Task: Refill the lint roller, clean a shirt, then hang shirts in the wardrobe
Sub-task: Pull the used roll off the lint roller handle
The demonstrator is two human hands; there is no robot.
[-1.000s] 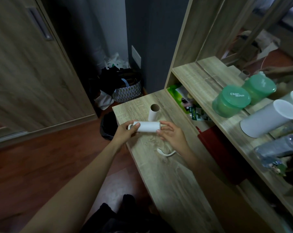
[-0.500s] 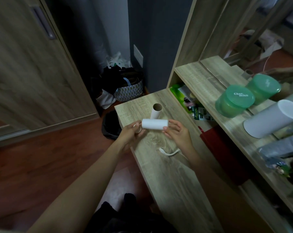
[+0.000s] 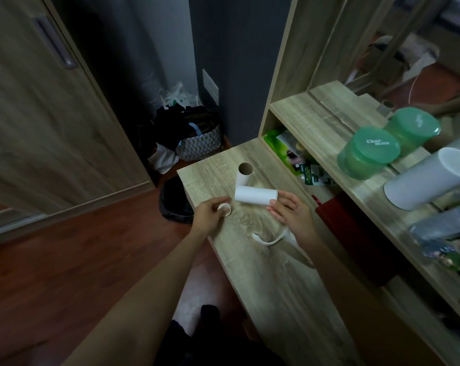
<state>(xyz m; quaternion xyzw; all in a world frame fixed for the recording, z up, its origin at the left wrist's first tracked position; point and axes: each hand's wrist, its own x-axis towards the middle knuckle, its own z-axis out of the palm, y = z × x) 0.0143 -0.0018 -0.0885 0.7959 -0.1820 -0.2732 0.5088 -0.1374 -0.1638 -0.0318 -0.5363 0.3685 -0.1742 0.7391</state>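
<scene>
A white lint roller refill (image 3: 255, 196) lies sideways just above the wooden table (image 3: 273, 281). My right hand (image 3: 292, 213) pinches its right end. My left hand (image 3: 210, 215) holds a small white end cap (image 3: 224, 208), a short gap left of the refill. An empty cardboard tube (image 3: 244, 175) stands upright behind the refill. The white lint roller handle (image 3: 272, 240) lies on the table under my right wrist. No shirt is in view.
A wardrobe door (image 3: 38, 107) stands at the left. A black bin (image 3: 174, 202) sits on the floor beside the table, a patterned basket (image 3: 199, 145) behind it. On the shelf at the right stand a green tub (image 3: 368, 154) and a white cylinder (image 3: 429, 180).
My left hand has drawn the end cap out of the refill's left end and moved down and left. The refill stays in my right hand.
</scene>
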